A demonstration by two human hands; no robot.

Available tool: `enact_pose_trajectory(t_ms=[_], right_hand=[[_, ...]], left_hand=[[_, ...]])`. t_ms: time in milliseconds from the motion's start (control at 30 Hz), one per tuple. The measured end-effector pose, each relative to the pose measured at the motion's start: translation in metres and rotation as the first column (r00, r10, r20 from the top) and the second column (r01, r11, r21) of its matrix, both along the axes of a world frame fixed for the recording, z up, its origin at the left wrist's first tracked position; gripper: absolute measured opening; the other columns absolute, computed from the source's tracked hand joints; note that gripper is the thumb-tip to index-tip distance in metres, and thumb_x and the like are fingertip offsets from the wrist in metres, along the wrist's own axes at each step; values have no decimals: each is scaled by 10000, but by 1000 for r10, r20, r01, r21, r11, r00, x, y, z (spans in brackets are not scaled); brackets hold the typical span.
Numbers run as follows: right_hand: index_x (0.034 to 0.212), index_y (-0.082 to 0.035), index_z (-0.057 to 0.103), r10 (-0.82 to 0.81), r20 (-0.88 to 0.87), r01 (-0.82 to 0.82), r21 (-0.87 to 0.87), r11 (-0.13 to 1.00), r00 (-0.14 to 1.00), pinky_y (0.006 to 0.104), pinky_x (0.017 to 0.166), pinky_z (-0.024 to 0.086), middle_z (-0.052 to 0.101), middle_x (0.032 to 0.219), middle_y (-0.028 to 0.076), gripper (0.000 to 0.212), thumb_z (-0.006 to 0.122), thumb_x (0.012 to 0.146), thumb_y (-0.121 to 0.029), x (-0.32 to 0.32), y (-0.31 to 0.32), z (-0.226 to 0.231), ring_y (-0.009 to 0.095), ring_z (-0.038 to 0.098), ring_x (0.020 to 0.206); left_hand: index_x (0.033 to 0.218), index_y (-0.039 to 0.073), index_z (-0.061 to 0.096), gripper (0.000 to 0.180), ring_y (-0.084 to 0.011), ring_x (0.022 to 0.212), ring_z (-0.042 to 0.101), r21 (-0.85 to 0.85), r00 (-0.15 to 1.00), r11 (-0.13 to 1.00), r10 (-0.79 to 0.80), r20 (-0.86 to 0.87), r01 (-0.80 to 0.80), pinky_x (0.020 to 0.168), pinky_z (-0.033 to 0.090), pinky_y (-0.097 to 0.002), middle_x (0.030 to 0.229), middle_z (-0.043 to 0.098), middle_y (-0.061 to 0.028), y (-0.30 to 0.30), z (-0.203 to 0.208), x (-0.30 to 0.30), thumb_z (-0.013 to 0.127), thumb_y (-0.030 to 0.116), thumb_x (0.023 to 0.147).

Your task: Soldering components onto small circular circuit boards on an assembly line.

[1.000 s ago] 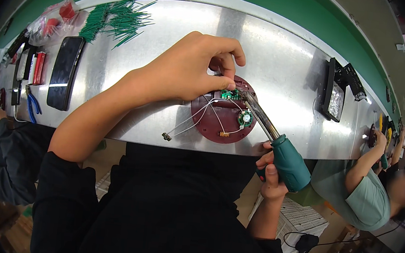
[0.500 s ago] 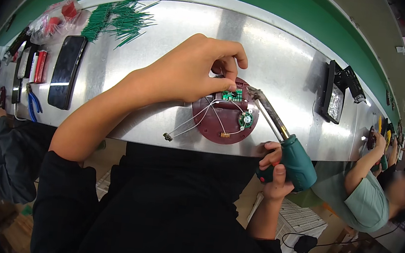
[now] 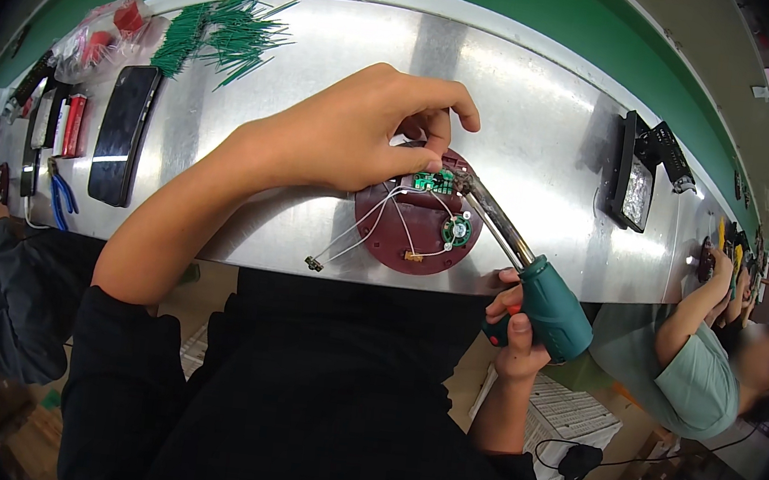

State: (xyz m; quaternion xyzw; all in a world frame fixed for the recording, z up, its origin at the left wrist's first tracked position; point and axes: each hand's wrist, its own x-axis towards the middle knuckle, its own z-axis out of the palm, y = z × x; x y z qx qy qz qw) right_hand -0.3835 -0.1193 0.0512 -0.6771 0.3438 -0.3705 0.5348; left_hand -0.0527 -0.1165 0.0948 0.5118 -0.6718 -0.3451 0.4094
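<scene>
A round dark red plastic housing [image 3: 384, 247] lies near the bench's front edge. In it sit a small green circuit board [image 3: 430, 181] and a round green part [image 3: 457, 232], joined by thin white wires [image 3: 375, 216]. One small board [image 3: 314, 263] hangs on wires past the housing's left side. My left hand [image 3: 377, 131] pinches thumb and finger together right at the circuit board; what is between them is hidden. Wrapped round the handle of a green soldering gun [image 3: 557, 307], my right hand [image 3: 520, 337] holds its dark tip against or just above the board's right end.
Green wires [image 3: 224, 31] lie in a heap at the back left, beside a plastic bag with red pieces [image 3: 101, 42]. A phone [image 3: 124, 133] and blue pliers [image 3: 61, 194] are at left. A black lamp-like unit [image 3: 633, 172] stands right. Other people [image 3: 686, 356] work on both sides.
The soldering gun has moved a little left, bringing its tip closer to the circuit board. The housing has shifted slightly left. My left hand keeps its pinch.
</scene>
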Motion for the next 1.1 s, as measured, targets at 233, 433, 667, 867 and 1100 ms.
enact_pose_trajectory(t_ms=[233, 433, 667, 867, 1100], right_hand=[[1045, 88, 630, -8, 17, 8, 15, 1000, 1000, 278, 595, 491, 681, 1063, 247, 521, 682, 959, -423, 0, 2, 0, 163, 612, 663], [1003, 83, 648, 83, 47, -81, -47, 996, 995, 290, 600, 495, 690, 970, 224, 529, 689, 952, -441, -6, -5, -5, 173, 611, 655], [974, 83, 666, 78, -30, -80, -103, 991, 997, 357, 788, 548, 656, 750, 143, 518, 689, 950, -434, -4, -5, -3, 180, 604, 647], [793, 29, 715, 23, 75, -16, -95, 995, 997, 305, 602, 513, 669, 704, 98, 320, 774, 883, -272, 0, -6, -2, 191, 622, 649], [877, 54, 694, 57, 25, -54, -104, 993, 998, 378, 795, 512, 649, 688, 109, 399, 737, 917, -341, -1, -8, -2, 188, 606, 636]], left_hand=[[1189, -8, 642, 338, -254, 824, 725, 2, 997, 997, -79, -18, 79, 911, 595, -391, 838, 728, -106, 1, 1, 3, 720, -22, 860], [1198, -10, 649, 349, -248, 842, 732, 12, 995, 995, -95, -20, 95, 908, 594, -387, 835, 731, -109, 1, 0, 6, 718, -14, 856], [1210, 0, 651, 370, -245, 825, 736, -16, 998, 998, -65, 8, 65, 918, 593, -380, 820, 735, -100, 3, 0, 6, 714, -5, 845], [1224, 4, 645, 388, -245, 834, 737, -1, 996, 996, -86, -3, 86, 931, 595, -385, 826, 734, -101, 0, -3, 5, 713, -12, 842], [1226, 11, 645, 391, -247, 844, 738, 4, 996, 996, -88, -12, 88, 947, 593, -392, 831, 733, -101, 0, -1, 5, 723, -25, 845]])
